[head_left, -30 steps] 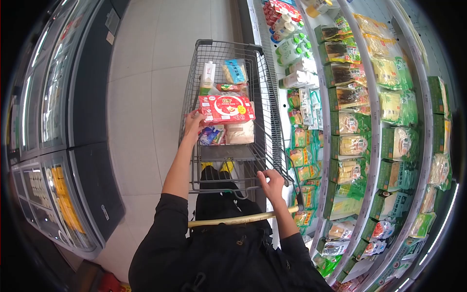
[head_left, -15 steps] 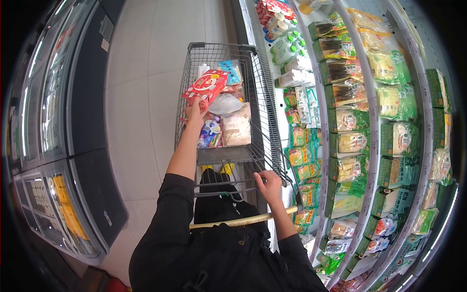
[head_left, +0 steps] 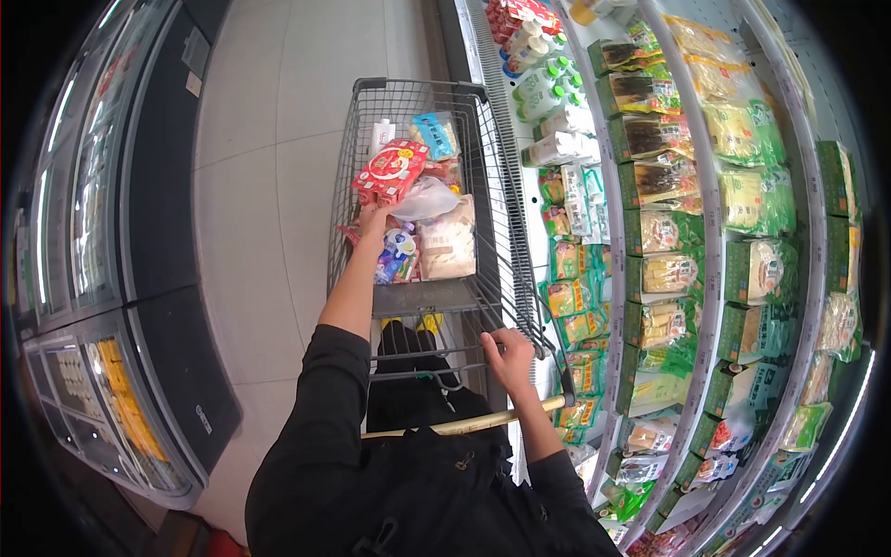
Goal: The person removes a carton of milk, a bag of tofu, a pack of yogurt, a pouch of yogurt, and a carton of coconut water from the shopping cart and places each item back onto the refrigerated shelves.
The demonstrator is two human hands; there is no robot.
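A single head-worn camera looks steeply down and forward over the person's dark-sleeved arms, close above the grey wire shopping cart (head_left: 501, 269); its wide fisheye bends glass freezer cabinets (head_left: 102, 278) left and chilled shelves (head_left: 705, 232) right.

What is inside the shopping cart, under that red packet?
Under the red packet, touched by the left hand, lie a white bag, a pale sack and colourful pouches. Farther along sits a blue packet. Anything deeper in the cart is covered.

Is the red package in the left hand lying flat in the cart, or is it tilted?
Tilted. The red package slants above the other goods in the cart, its far end raised, with the left hand at its near edge.
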